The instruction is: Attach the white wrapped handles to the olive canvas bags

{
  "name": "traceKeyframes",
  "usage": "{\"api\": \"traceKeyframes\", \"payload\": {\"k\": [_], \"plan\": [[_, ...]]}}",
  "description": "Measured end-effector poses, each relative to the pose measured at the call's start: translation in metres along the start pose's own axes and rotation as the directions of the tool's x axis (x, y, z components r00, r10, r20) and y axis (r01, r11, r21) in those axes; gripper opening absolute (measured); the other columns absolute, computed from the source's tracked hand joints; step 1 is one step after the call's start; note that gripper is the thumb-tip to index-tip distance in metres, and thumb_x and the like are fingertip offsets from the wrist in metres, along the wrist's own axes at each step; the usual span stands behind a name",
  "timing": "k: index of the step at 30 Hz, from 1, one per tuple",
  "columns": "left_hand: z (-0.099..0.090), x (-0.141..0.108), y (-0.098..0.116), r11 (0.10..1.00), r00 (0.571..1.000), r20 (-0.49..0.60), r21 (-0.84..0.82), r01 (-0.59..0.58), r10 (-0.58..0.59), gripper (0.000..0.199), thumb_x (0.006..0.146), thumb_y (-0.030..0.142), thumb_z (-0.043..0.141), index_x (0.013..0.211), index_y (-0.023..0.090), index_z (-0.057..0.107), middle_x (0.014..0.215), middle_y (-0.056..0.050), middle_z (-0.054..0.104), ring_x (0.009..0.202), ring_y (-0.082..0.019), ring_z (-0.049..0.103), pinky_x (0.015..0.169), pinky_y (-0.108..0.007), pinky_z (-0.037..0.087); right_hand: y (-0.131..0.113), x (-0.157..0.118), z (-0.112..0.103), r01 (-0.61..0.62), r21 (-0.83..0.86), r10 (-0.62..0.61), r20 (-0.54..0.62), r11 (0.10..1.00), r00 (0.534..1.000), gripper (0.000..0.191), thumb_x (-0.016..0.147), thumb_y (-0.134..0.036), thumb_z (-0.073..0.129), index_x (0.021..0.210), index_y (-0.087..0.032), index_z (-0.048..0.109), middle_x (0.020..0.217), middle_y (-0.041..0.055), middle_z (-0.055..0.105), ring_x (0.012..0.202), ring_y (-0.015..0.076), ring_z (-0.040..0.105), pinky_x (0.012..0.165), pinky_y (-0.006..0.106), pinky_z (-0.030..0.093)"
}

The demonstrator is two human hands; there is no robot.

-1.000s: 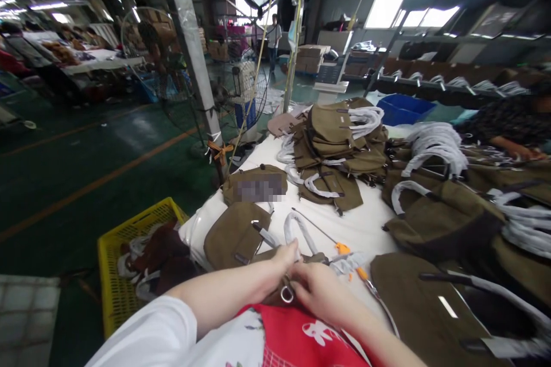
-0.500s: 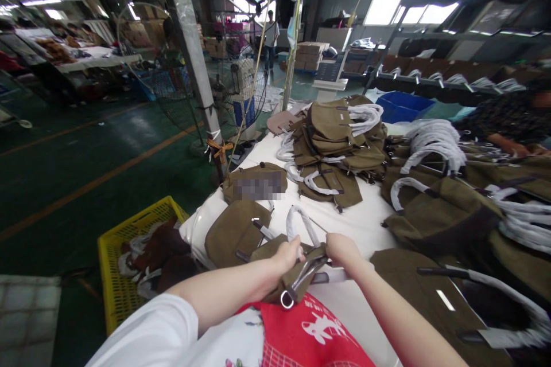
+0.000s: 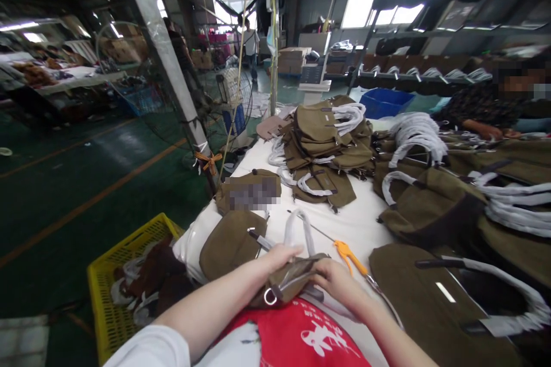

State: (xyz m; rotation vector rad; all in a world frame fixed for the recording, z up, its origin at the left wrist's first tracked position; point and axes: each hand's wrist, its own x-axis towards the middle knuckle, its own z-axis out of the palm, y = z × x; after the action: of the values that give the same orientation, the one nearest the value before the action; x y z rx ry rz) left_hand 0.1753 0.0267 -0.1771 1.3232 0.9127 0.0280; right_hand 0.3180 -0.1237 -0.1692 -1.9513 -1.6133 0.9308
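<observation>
An olive-brown handbag [image 3: 282, 289] with a zip and a metal ring lies tilted at the table's near edge, against a red apron. My left hand [image 3: 282, 258] is closed on the bag's top edge, beside its white-wrapped handle [image 3: 307, 228]. On the other side, my right hand [image 3: 336, 281] has its fingers curled round the bag's opening edge; the fingertips are partly hidden. Just beyond it an orange air blow gun [image 3: 350, 257] with a long thin nozzle lies on the white table [image 3: 365, 221], its hose running back under my right forearm.
Left of my hands rests another olive bag [image 3: 232, 243]. Stacked bags [image 3: 327, 132] stand farther back, with more bags [image 3: 439, 200] on the right. A yellow crate [image 3: 99, 298] sits by the table's left side, near a metal post [image 3: 159, 57]. A co-worker [image 3: 477, 106] is at the right.
The orange blow gun now shows on the table; before, only its nozzle showed by my right hand. That hand has shifted down onto the bag's opening. The view has turned slightly right.
</observation>
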Motion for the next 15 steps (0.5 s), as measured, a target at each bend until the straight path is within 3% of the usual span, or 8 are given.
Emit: {"api": "traceKeyframes", "payload": {"k": [1,3,5,6,8,9,12,15], "plan": [[-0.007,-0.003,0.008,0.983,0.994,0.075,0.158,-0.088,0.077,0.033,0.057,0.045,0.083,0.057,0.019,0.061,0.054,0.001,0.059,0.062,-0.018,0.057,0.069,-0.029,0.048,-0.005,-0.002,-0.001,0.000,-0.051,-0.002,-0.043,0.999,0.999,0.024,0.089,-0.027,0.052,0.077,-0.021,0.072,0.082,0.0035,0.074,0.080,0.0194,0.065,0.078,0.032,0.047],[-0.026,-0.007,0.025,0.821,0.973,0.119,0.521,-0.233,0.200,0.026,0.049,0.029,0.087,0.068,0.021,0.070,0.066,-0.001,0.069,0.070,-0.022,0.063,0.072,-0.029,0.049,-0.018,-0.011,-0.003,-0.004,-0.170,-0.019,-0.136,0.985,0.991,0.026,0.093,-0.032,0.051,0.081,-0.022,0.072,0.082,0.0038,0.073,0.082,0.0210,0.064,0.079,0.034,0.047],[-0.049,-0.007,0.044,0.635,0.954,-0.037,0.754,-0.169,0.298,0.017,0.055,0.020,0.080,0.071,0.021,0.073,0.074,-0.007,0.073,0.076,-0.026,0.067,0.076,-0.032,0.050,-0.035,-0.023,-0.002,-0.018,-0.273,-0.038,-0.198,0.962,0.980,0.030,0.096,-0.034,0.047,0.084,-0.022,0.071,0.085,0.0056,0.072,0.086,0.0230,0.064,0.082,0.038,0.048],[-0.060,-0.006,0.054,0.592,0.928,-0.147,0.800,-0.091,0.341,0.013,0.060,0.017,0.075,0.073,0.021,0.074,0.077,-0.010,0.073,0.080,-0.028,0.069,0.078,-0.035,0.050,-0.043,-0.029,0.000,-0.008,-0.307,-0.059,-0.209,0.952,0.976,0.031,0.097,-0.033,0.045,0.083,-0.021,0.070,0.084,0.0065,0.072,0.086,0.0232,0.064,0.085,0.039,0.049],[-0.079,-0.005,0.072,0.574,0.867,-0.299,0.819,0.018,0.399,0.013,0.070,0.016,0.065,0.079,0.019,0.075,0.084,-0.015,0.074,0.089,-0.031,0.069,0.085,-0.039,0.049,-0.054,-0.038,0.004,0.051,-0.349,-0.135,-0.222,0.936,0.966,0.035,0.098,-0.030,0.041,0.076,-0.020,0.067,0.078,0.0069,0.071,0.083,0.0224,0.065,0.095,0.043,0.049],[-0.085,-0.006,0.080,0.572,0.843,-0.324,0.820,0.024,0.429,0.016,0.074,0.017,0.061,0.082,0.019,0.075,0.087,-0.015,0.074,0.092,-0.032,0.069,0.087,-0.040,0.048,-0.054,-0.039,0.004,0.094,-0.351,-0.182,-0.228,0.932,0.956,0.035,0.098,-0.029,0.041,0.074,-0.020,0.066,0.075,0.0063,0.070,0.082,0.0217,0.065,0.101,0.045,0.047],[-0.097,-0.023,0.090,0.511,0.789,-0.250,0.855,-0.092,0.562,0.024,0.081,0.018,0.054,0.089,0.022,0.076,0.096,-0.011,0.076,0.096,-0.028,0.068,0.090,-0.037,0.049,-0.028,-0.034,-0.012,0.178,-0.252,-0.252,-0.305,0.951,0.918,0.029,0.097,-0.033,0.044,0.078,-0.022,0.064,0.078,0.0052,0.071,0.084,0.0210,0.067,0.105,0.044,0.045],[-0.104,-0.051,0.086,0.404,0.698,-0.163,0.894,-0.194,0.697,0.035,0.078,0.014,0.053,0.103,0.023,0.074,0.104,-0.007,0.075,0.099,-0.025,0.066,0.095,-0.037,0.049,0.039,-0.019,-0.046,-0.011,-0.090,-0.034,-0.487,0.996,0.873,0.030,0.097,-0.041,0.040,0.087,-0.024,0.063,0.094,0.0091,0.073,0.094,0.0248,0.068,0.092,0.042,0.052]]}}
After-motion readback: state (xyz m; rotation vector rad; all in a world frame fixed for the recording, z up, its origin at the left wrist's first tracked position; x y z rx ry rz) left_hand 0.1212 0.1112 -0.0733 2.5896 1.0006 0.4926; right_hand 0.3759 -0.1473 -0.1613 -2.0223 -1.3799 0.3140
